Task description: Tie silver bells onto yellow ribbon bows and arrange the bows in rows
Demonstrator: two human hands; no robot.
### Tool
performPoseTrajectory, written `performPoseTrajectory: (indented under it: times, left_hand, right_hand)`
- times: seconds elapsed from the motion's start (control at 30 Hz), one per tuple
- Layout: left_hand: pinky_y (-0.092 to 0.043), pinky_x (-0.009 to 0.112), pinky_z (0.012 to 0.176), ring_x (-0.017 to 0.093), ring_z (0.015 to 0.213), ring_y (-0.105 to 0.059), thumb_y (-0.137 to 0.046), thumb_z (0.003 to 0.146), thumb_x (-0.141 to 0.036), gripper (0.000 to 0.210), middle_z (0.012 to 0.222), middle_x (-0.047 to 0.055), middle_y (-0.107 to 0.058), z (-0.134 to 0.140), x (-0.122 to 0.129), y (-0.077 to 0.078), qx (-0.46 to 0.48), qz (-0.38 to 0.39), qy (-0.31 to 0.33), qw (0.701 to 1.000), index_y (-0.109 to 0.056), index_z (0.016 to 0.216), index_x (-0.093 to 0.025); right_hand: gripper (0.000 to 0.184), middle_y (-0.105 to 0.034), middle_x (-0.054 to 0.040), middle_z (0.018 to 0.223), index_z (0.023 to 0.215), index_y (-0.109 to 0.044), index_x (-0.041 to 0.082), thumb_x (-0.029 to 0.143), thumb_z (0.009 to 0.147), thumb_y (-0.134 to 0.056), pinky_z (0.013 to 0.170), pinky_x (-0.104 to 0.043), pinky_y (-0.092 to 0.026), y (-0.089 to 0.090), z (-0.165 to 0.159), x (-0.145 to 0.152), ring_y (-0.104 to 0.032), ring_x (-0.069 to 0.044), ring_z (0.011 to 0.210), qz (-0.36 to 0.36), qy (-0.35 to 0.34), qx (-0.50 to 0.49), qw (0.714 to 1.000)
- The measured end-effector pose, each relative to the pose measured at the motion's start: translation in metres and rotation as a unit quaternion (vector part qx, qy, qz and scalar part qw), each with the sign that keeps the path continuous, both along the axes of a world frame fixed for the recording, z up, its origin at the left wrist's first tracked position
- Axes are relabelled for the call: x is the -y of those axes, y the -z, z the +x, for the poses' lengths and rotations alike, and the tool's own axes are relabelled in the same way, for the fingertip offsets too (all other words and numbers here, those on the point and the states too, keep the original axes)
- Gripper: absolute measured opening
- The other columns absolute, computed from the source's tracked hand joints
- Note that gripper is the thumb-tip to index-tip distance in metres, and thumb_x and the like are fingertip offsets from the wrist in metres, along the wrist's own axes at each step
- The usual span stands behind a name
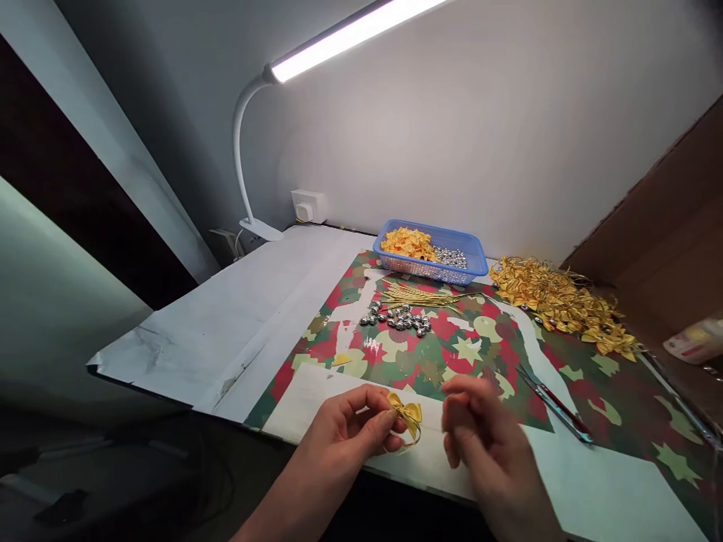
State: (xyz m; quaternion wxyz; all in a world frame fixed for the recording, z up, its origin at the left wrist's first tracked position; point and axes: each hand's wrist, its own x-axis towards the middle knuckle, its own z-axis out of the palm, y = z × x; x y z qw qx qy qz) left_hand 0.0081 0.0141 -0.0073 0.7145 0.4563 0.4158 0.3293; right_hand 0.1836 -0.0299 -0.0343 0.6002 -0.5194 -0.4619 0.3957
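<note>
Lamp [236, 132], white and goosenecked, is standing left of the blue mesh basket [423, 269]. In front of that basket, glossy silver beads [401, 320] and thin gold ties [421, 296] are lying beyond my hands. Right of it, a slim metal tool [556, 406] is resting nearer me than heaped yellow bows [565, 301]. Well before the basket, my left hand [358, 430] is pinching a satiny bow [407, 411]; my right hand [489, 436] is curling, blurred, and I can't tell whether it's holding anything.

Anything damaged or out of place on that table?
The camouflage sheet looks worn: ragged white streaks break its pattern. The white cover at left is scuffed near its front edge. What looks like a yellow scrap lies apart from the heap of bows.
</note>
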Motion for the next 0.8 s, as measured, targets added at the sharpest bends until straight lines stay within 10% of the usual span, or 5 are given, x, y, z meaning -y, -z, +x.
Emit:
performPoseTrajectory:
  times: [0.2, 0.43, 0.8]
  left_hand:
    - [-0.048, 0.026, 0.080, 0.016, 0.082, -0.057, -0.068, 0.091, -0.034, 0.020, 0.084, 0.001, -0.068, 0.001, -0.001, -0.003, -0.004, 0.003, -0.006, 1.000, -0.066, 0.080, -0.017]
    - [-0.047, 0.024, 0.078, 0.013, 0.075, -0.056, -0.070, 0.090, -0.033, 0.019, 0.076, -0.001, -0.066, -0.003, -0.001, -0.002, 0.026, -0.022, -0.014, 0.999, -0.066, 0.081, -0.017]
    - [-0.045, 0.024, 0.074, 0.014, 0.074, -0.055, -0.070, 0.090, -0.032, 0.021, 0.072, -0.003, -0.061, 0.001, 0.001, -0.004, 0.011, -0.004, 0.011, 1.000, -0.064, 0.077, -0.017]
  right_hand:
    - [0.048, -0.057, 0.0052, 0.075, 0.144, -0.040, 0.042, 0.021, 0.101, -0.041, 0.040, -0.018, -0.032, 0.008, -0.005, 0.012, -0.038, -0.009, 0.045, 0.068, 0.005, 0.174, 0.982]
    - [0.038, -0.043, 0.0010, 0.072, 0.102, -0.069, 0.027, 0.011, 0.094, -0.036, 0.050, -0.020, -0.040, 0.010, -0.003, 0.006, -0.046, -0.012, 0.055, 0.191, -0.047, 0.326, 0.925]
    - [0.033, -0.044, -0.0009, 0.074, 0.068, -0.057, 0.020, 0.003, 0.091, -0.041, 0.051, -0.018, -0.034, -0.001, 0.008, -0.006, -0.039, -0.010, 0.057, 0.178, -0.050, 0.528, 0.829]
